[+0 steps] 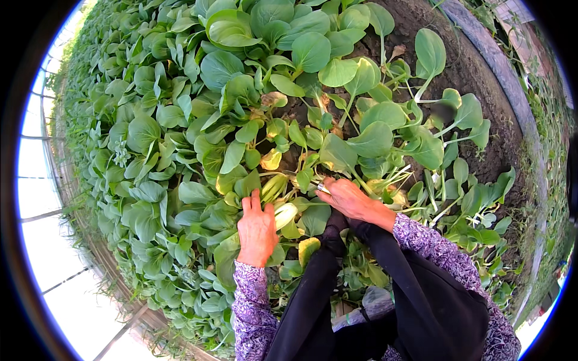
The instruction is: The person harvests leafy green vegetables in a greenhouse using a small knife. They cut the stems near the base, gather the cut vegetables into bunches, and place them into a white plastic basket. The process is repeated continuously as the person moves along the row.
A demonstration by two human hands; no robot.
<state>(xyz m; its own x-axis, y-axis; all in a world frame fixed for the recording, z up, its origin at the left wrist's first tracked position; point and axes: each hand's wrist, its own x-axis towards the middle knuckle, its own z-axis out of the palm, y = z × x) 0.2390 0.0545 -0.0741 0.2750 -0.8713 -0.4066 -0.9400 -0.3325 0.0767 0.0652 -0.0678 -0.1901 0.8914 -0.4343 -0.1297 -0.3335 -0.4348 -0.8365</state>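
My left hand reaches down among bok choy leaves, back of the hand upward. Its fingertips touch the leaves beside a head with pale green stems; whether they grip it is hidden. Just right of the thumb lies a whitish bok choy base. To the right, my right hand is low between the plants, fingers curled around a small tool with a shiny metal collar. Leaves and fingers cover most of that tool. Yellowed leaves sit at the soil between and beyond the hands.
Dense bok choy fills the bed on the left and ahead. Several plants lie on their sides at right, roots showing. Bare soil borders a grey plastic strip. My dark shoes stand among leaves; a plastic-covered thing is beneath me.
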